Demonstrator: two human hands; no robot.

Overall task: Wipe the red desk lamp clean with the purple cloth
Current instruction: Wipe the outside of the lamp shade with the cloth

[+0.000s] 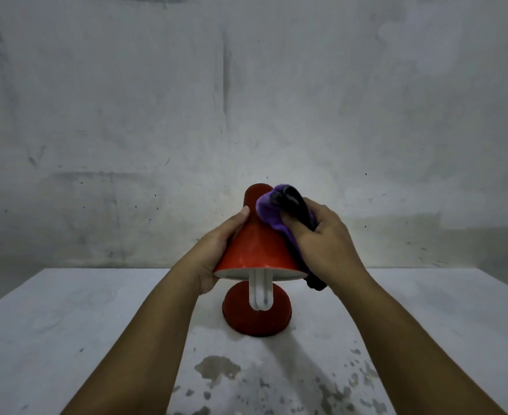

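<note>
1. We are looking at the wall [157, 115], grey and scuffed, filling the frame from 9 through 12 to 3 o'clock.
2. We are seeing the table [67, 339], white and worn, spreading across the lower half, with dark chipped patches toward 5 and 6 o'clock.
3. We are finding the lamp [257, 250] just below centre, standing on the table's far middle; its shade [252, 244] is tilting its open mouth toward us, with the round base [255, 320] at 6 o'clock of it.
4. We are noting the left hand [217, 253] at 9 o'clock of the shade, fingers curling round the shade's side and rim, thumb lying up along the cone.
5. We are noting the right hand [321, 241] at 3 o'clock of the shade, fingers clamping a bunched cloth.
6. We are seeing the cloth [269, 212], purple with dark folds, pressing against the shade's upper right side, one end hanging below the rim.
7. We are seeing the white bulb [260, 292] poking out of the shade's mouth, overlapping the base.
</note>
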